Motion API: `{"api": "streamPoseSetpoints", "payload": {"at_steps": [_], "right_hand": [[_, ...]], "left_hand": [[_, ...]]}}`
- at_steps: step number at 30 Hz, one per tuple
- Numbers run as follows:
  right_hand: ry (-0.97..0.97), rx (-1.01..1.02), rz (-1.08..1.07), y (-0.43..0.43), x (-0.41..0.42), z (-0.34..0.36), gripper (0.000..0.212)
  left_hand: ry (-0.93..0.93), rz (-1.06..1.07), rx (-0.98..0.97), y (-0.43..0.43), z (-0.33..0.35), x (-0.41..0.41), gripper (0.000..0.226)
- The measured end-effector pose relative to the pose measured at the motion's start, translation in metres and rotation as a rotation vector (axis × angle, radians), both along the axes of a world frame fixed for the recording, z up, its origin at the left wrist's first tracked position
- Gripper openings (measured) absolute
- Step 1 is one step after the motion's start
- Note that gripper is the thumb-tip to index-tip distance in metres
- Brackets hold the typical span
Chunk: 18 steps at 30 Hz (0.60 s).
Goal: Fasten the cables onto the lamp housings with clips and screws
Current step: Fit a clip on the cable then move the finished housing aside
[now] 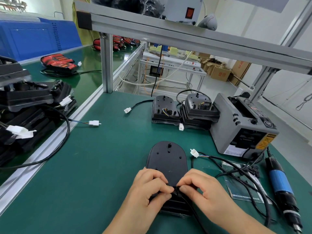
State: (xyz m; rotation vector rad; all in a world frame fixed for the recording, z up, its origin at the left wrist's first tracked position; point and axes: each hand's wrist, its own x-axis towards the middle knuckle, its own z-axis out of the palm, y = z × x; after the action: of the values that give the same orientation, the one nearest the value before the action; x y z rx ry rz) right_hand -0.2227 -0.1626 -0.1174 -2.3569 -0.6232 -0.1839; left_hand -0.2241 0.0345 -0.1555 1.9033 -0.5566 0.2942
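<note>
A black lamp housing [167,159] lay on the green table [101,166], its rounded end pointing away. The left hand [148,184] and right hand [202,188] met over its near end, fingers [189,178] curled, pinching the black cable [190,206] there. A white connector [194,152] lay just right of the housing. Further right lay a blue electric screwdriver [282,188], near a grey machine [241,125].

Green table [101,166] with lamp parts and tools

A black lamp housing [167,159] lies flat at the near middle, its cable [217,159] trailing right across a clear bag [236,188]. At the back sit a single housing [164,108] and, just beside it, a stack of housings [199,110]. A grey tape dispenser [239,127] stands at the right, with a blue screwdriver [282,186] lying near it.
</note>
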Motion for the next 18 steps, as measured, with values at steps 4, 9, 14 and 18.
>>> {"api": "streamPoseSetpoints", "payload": {"at_steps": [4,9,14,18], "right_hand": [[-0.107,-0.044,0.034,0.0008,-0.0010,-0.0017,0.008],[-0.125,-0.056,0.048,0.0017,0.0009,-0.0001,0.007],[-0.107,0.008,0.025,0.0004,-0.0010,-0.0041,0.005],[-0.116,0.055,-0.015,0.0012,-0.0046,-0.0099,0.009]], "left_hand": [[-0.006,-0.001,0.005,0.0005,0.0002,0.0001,0.013],[-0.002,0.002,0.005,0.0002,-0.0001,0.0002,0.012],[-0.009,0.007,0.002,-0.0001,-0.0020,-0.0004,0.013],[-0.027,0.001,0.022,0.0004,-0.0017,0.0000,0.014]]}}
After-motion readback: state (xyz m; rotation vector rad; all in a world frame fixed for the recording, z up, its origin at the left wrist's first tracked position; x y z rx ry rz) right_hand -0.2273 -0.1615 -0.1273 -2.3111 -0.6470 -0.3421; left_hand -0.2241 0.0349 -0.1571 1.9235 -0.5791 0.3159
